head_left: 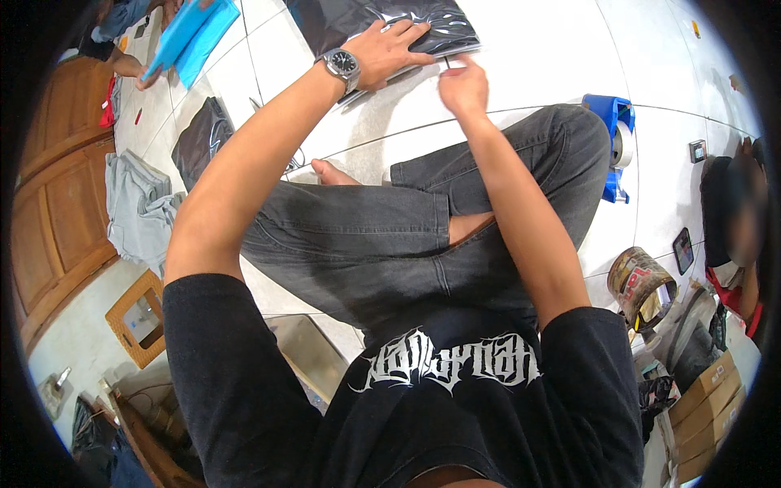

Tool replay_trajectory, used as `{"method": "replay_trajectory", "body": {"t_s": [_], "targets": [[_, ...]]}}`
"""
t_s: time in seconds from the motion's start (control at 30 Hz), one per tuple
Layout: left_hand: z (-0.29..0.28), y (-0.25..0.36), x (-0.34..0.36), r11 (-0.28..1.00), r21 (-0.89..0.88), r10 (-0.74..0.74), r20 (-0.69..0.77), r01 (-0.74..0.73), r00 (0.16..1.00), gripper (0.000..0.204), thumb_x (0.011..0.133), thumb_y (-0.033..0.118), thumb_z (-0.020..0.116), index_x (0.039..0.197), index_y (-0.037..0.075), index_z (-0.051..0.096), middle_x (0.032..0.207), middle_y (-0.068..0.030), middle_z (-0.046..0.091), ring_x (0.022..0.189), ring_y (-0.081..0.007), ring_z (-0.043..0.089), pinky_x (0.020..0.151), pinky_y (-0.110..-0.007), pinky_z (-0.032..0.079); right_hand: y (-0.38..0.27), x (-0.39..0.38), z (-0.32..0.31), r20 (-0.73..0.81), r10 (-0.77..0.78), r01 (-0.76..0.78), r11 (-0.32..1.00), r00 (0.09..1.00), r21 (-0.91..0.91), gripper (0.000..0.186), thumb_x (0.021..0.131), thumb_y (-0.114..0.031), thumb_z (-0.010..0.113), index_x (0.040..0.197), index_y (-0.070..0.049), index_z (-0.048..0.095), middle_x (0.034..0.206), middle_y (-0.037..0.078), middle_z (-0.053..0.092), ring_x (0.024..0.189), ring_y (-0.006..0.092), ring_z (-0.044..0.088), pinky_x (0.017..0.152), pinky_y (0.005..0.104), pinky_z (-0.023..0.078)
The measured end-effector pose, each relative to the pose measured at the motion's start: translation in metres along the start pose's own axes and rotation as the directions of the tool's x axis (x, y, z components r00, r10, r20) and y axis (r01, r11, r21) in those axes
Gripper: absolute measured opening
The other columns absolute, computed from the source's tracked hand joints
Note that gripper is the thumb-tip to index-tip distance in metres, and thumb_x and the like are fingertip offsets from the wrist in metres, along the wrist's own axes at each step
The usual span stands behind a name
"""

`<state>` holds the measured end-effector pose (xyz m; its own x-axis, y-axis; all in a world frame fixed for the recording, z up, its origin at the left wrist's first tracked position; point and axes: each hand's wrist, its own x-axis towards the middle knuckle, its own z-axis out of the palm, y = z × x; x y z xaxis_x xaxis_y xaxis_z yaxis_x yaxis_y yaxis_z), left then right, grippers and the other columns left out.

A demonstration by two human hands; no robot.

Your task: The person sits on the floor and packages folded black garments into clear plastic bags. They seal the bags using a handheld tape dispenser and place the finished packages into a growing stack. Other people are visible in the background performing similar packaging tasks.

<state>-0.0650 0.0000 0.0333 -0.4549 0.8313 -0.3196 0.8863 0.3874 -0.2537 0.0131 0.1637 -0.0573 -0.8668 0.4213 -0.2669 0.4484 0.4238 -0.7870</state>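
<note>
A glossy black plastic package (443, 23) lies on the white tiled floor at the top of the view, its near edge showing a pale rim. My left hand (389, 50) presses down on it with fingers spread, a metal wristwatch (340, 67) on that wrist. Just past the package's near right corner is my right hand (464, 84), its fingers curled together and slightly blurred by motion. What those fingers pinch, if anything, is too small to make out. Another black plastic package (203, 140) rests on the floor left of my left forearm.
A blue tape dispenser (608, 110) stands beside my right knee. Further right are a phone (683, 250), a round tin (639, 285) and cardboard boxes (708, 407). Grey folded cloth (138, 207) lies at left. Another person's hands hold a blue plastic bag (191, 41) at upper left.
</note>
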Motion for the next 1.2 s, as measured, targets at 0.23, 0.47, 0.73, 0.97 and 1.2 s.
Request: {"method": "replay_trajectory", "body": {"t_s": [0.23,0.47,0.73,0.97,1.2], "targets": [[0.020,-0.003,-0.029,0.999,-0.032,-0.026,-0.041,0.024,0.999,0.123,0.075,0.020,0.091,0.168,0.045,0.016,0.168,-0.0104,0.038,0.150,-0.0274,0.044,0.117,-0.046,0.044,-0.016,0.038,-0.055,0.266,-0.321,0.414,0.770,0.909,-0.486,0.016,0.085,-0.011,0.066,0.097,-0.003,0.074,0.093,0.019,0.076,0.095,0.0381,0.073,0.086,0.0491,0.057],[0.047,0.006,-0.053,0.964,-0.120,-0.253,-0.149,0.236,0.956,0.093,0.083,0.009,0.080,0.163,0.019,0.035,0.148,-0.0125,0.053,0.135,-0.0281,0.054,0.109,-0.044,0.046,-0.013,0.027,-0.051,0.574,-0.489,0.701,0.677,0.657,-0.225,0.013,0.090,-0.020,0.070,0.092,-0.008,0.077,0.089,0.014,0.076,0.092,0.0366,0.072,0.084,0.0478,0.056],[0.027,0.023,-0.024,0.910,-0.317,-0.349,-0.240,0.266,0.906,0.074,0.077,0.028,0.089,0.138,0.009,0.054,0.136,-0.0124,0.056,0.126,-0.0295,0.056,0.100,-0.044,0.047,0.000,0.037,-0.046,0.560,-0.510,0.667,0.737,0.653,-0.108,0.015,0.093,-0.017,0.070,0.098,-0.006,0.079,0.088,0.015,0.076,0.088,0.0358,0.071,0.082,0.0464,0.055],[0.012,0.027,-0.003,0.855,-0.332,-0.448,-0.085,0.398,0.890,0.057,0.077,0.023,0.088,0.125,0.008,0.059,0.124,-0.0098,0.059,0.118,-0.0304,0.059,0.095,-0.046,0.046,0.000,0.051,-0.047,0.555,-0.467,0.595,0.802,0.688,-0.063,0.017,0.091,-0.013,0.068,0.102,-0.007,0.079,0.093,0.018,0.075,0.095,0.0380,0.071,0.088,0.0483,0.055],[0.021,0.027,0.015,0.941,-0.326,-0.030,-0.341,-0.089,0.939,0.022,0.082,0.012,0.078,0.103,0.011,0.074,0.147,-0.0116,0.055,0.141,-0.0316,0.049,0.116,-0.049,0.039,0.007,0.064,-0.034,0.553,-0.429,0.543,0.838,0.714,-0.052,0.021,0.090,-0.010,0.066,0.105,-0.007,0.080,0.098,0.019,0.076,0.099,0.0380,0.072,0.092,0.0477,0.056]]}}
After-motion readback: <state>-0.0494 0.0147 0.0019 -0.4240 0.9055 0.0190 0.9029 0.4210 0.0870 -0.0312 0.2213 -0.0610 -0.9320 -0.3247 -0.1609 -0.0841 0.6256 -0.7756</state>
